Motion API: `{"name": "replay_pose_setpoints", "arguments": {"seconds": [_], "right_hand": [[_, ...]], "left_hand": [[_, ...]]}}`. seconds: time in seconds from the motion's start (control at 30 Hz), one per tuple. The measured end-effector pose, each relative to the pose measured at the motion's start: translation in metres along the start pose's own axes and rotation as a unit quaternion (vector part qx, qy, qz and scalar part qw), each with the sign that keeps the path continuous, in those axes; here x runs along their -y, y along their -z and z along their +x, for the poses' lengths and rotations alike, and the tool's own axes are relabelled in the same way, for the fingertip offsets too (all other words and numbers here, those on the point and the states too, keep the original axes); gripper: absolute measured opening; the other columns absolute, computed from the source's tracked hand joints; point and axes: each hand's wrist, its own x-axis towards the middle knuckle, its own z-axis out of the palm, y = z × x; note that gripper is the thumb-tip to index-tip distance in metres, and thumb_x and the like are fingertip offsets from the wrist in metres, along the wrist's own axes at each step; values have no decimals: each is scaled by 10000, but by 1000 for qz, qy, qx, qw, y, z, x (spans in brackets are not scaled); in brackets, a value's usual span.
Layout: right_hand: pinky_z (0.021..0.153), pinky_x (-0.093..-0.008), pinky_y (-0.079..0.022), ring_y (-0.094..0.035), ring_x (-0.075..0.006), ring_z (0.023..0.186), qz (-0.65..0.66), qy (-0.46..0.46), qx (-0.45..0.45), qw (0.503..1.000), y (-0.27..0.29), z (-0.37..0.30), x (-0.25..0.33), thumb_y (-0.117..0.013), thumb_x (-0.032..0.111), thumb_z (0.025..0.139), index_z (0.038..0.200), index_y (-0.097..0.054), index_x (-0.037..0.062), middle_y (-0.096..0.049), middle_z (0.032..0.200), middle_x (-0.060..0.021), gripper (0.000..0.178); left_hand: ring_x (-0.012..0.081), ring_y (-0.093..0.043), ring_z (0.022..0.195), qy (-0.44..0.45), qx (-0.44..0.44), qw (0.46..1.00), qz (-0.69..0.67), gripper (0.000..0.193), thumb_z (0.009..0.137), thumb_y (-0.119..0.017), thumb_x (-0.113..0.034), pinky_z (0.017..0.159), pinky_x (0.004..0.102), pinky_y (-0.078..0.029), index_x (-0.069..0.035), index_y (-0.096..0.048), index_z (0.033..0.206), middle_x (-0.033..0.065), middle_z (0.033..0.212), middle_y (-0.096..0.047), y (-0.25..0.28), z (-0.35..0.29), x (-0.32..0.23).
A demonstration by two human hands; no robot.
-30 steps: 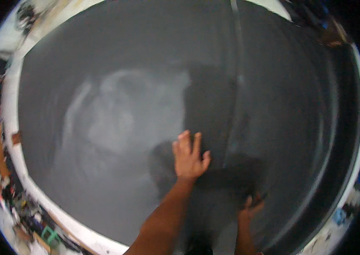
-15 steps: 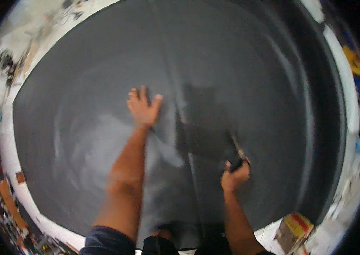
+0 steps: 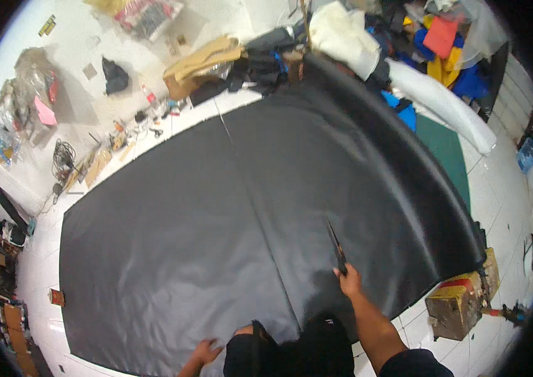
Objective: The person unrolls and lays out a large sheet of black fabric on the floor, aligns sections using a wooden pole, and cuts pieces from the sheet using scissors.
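Note:
A large sheet of black, leather-like material spreads over the floor beneath me. A thin, paler line runs across it from the far edge down to my knees; I cannot tell whether it is a crease, a seam or a cut. My right hand is closed round the handles of a pair of scissors, held over the sheet to the right of that line, blades pointing away. Low at the left of my knees, my left hand has its fingers apart and holds nothing, close to the sheet.
The sheet's right side rises in a rolled fold. Beyond lie a white roll, a green mat and heaped coloured cloth. A worn cardboard box stands at the right. Tools and coiled cable line the far left.
My left hand has left the middle of the sheet and come back beside my knees. The scissors stay in my right hand. The view has tilted up, showing more of the room.

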Motion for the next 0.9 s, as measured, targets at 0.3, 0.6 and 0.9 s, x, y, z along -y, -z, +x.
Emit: {"name": "replay_pose_setpoints", "arguments": {"seconds": [0.3,0.6,0.9], "right_hand": [[811,-469,-482,-610,-419,916,-42,-173,-76,981,146,-345,-233,-673,99,804,1089,-580,-9,-634,968,-217,319],[913,-441,-486,-610,-408,1016,-33,-371,-193,908,49,-423,-319,-690,216,763,1047,-571,-55,-619,1013,-259,410],[793,-407,-541,-671,-261,955,-272,-285,31,919,67,-370,-295,-604,304,848,919,-714,93,-699,961,-121,249]], "left_hand": [[337,-624,1047,420,-102,888,-158,501,847,-656,-383,911,394,-482,37,-641,1120,208,1076,-673,-28,-238,183],[250,-646,956,131,-170,963,-164,371,843,-679,-269,846,350,-490,49,-652,1030,187,991,-688,-42,-161,110],[296,-575,1106,-133,-139,959,-209,488,921,-598,-357,920,388,-470,4,-549,1246,205,1216,-584,26,-140,-76]]}}
